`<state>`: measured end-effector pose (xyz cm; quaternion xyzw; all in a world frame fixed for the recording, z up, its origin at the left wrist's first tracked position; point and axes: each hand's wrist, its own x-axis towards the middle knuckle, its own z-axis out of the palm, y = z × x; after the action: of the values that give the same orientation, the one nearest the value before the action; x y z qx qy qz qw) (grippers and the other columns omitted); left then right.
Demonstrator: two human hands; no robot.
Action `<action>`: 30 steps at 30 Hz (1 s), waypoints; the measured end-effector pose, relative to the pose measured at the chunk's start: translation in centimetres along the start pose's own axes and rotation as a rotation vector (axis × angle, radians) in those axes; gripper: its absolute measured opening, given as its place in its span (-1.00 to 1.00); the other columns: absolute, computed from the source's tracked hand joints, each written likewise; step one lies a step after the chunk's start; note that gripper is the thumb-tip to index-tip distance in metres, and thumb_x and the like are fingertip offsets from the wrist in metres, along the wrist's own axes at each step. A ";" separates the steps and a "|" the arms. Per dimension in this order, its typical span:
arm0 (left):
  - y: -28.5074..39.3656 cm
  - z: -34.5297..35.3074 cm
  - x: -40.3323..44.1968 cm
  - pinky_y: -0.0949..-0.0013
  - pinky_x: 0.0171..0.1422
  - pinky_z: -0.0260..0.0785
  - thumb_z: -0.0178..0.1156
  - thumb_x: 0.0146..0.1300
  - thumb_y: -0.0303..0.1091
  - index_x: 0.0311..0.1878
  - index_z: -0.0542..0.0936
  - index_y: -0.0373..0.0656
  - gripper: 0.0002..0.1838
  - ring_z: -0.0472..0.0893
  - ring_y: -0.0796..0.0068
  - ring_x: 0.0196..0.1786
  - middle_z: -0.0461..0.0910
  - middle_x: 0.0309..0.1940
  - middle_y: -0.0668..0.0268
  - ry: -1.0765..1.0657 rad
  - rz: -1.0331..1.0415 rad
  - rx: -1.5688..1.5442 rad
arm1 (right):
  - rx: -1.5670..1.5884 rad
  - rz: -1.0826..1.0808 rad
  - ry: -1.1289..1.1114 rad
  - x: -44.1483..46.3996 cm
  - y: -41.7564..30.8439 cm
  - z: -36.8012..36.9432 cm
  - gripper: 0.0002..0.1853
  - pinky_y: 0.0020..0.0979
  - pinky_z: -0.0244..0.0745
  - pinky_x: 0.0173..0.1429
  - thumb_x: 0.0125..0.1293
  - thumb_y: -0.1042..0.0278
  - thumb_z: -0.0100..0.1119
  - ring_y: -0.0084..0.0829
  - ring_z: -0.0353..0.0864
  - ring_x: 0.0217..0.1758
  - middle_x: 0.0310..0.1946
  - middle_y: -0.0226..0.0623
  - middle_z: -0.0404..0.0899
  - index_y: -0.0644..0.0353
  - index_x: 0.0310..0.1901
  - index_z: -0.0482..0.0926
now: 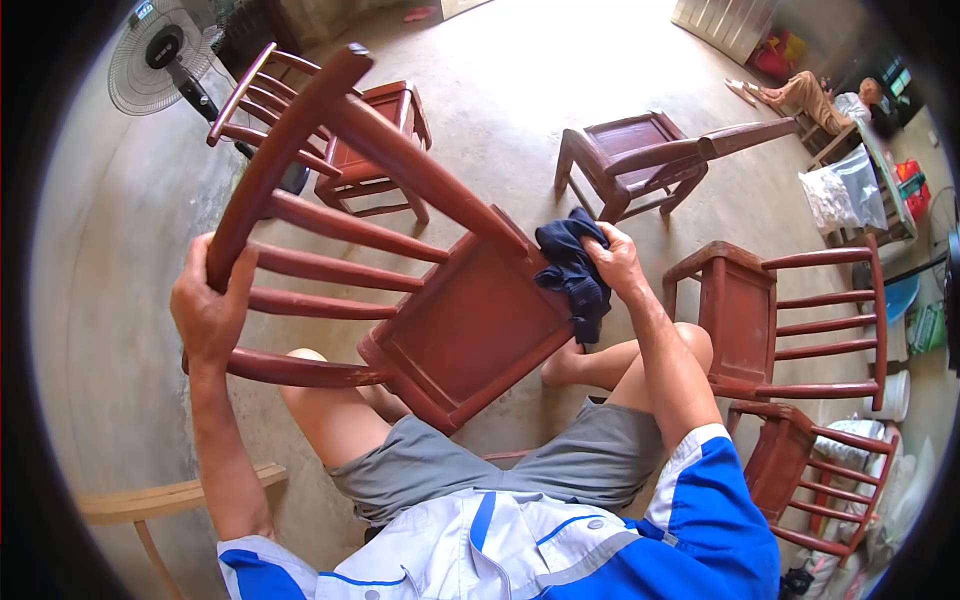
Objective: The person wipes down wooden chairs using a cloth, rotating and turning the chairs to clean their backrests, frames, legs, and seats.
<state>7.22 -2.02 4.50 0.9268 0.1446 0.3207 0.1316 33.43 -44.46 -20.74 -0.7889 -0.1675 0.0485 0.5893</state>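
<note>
A reddish-brown wooden chair (475, 325) is tilted in front of my legs, its slatted back toward the upper left. My left hand (212, 300) is wrapped round the top rail of the chair's back. A dark blue cloth (575, 270) lies against the seat's right corner, close to where a back post meets it. My right hand (615, 258) is closed on that cloth, and part of the cloth hangs down past the seat's edge.
Similar chairs stand at the upper left (375, 135), upper right (630, 150), right (740, 315) and lower right (780, 465). A fan (165, 48) is at the upper left, a wooden bench (180, 497) at the lower left. A person (815, 100) reclines far right.
</note>
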 end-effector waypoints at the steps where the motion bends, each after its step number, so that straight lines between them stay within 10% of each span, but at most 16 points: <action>1: -0.5 0.0 -0.1 0.34 -0.22 0.48 0.42 0.37 -0.15 0.00 0.63 -0.16 -0.68 0.61 0.51 -0.38 0.67 -0.41 0.30 -0.004 -0.006 -0.015 | -0.003 -0.018 0.009 0.6 -1.3 0.1 -0.64 -0.39 0.59 0.08 0.39 0.21 0.34 -0.49 0.71 -0.10 -0.20 -0.24 0.78 0.21 0.12 0.70; 6: -0.4 -0.5 -0.6 0.46 -0.16 0.40 0.35 0.45 -0.17 0.02 0.60 -0.22 -0.68 0.49 0.66 -0.30 0.58 -0.37 0.45 -0.056 -0.029 -0.030 | -0.033 -0.071 -0.149 4.7 -9.4 4.8 -0.53 -0.37 0.62 0.10 0.33 0.19 0.40 -0.44 0.74 -0.04 -0.10 -0.13 0.78 0.11 0.24 0.66; 9: 0.2 -0.6 -0.9 0.46 -0.18 0.39 0.35 0.45 -0.17 0.03 0.60 -0.22 -0.68 0.47 0.66 -0.31 0.56 -0.39 0.46 -0.064 -0.045 -0.032 | -0.348 -0.358 -0.327 7.3 -8.2 8.6 -0.48 -0.20 0.56 0.30 0.26 0.15 0.45 -0.09 0.65 0.20 0.07 -0.02 0.64 0.04 0.26 0.66; 11: 0.6 -0.8 -0.8 0.45 -0.20 0.37 0.35 0.45 -0.17 0.03 0.60 -0.22 -0.68 0.46 0.64 -0.32 0.54 -0.40 0.46 -0.060 -0.048 -0.027 | -0.472 -0.167 -0.462 8.0 -7.4 9.8 -0.49 -0.15 0.52 0.35 0.23 0.12 0.46 0.03 0.58 0.25 0.07 -0.01 0.58 0.01 0.22 0.69; 30: 1.1 3.7 5.6 0.12 -0.17 0.50 0.37 0.37 0.08 -0.03 0.63 -0.12 -0.57 0.69 0.15 -0.35 0.68 -0.43 0.18 -0.166 0.070 0.035 | -0.727 -0.321 0.171 -2.1 -2.8 3.6 -0.66 -0.01 0.59 -0.06 0.19 0.37 0.47 0.09 0.64 -0.14 -0.18 -0.02 0.51 0.15 -0.01 0.61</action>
<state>13.97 -1.59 5.16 0.9569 0.1062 0.2444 0.1155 29.90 -41.12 -19.47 -0.9108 -0.2453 -0.1722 0.2838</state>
